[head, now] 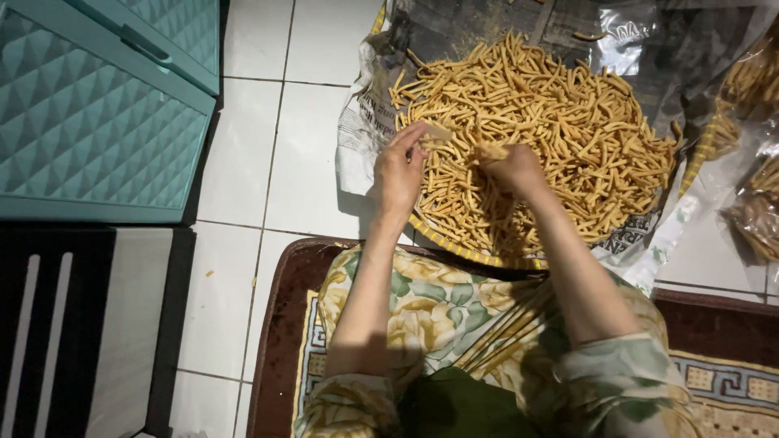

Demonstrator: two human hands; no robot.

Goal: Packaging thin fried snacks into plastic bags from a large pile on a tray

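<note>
Snack sticks [552,122], thin, golden-yellow, lie heaped in a big round tray [454,243] w/ a yellow rim, set on newspaper [361,130] over white floor tiles [260,178].

Head view: left hand [399,170] is at the heap's left edge, fingers pinched shut on a few sticks, held just above the pile. Right hand [513,169] is near the middle-front of the heap, fingers curled closed around a small bunch, touching the pile. The 2 hands are near each other, not touching. Clear plastic bags [751,97] w/ more sticks lie right of the tray. Teal plastic cabinet [97,105] stands far left. Floral fabric [438,316] covers the lap, over a patterned rug [714,357].
</note>
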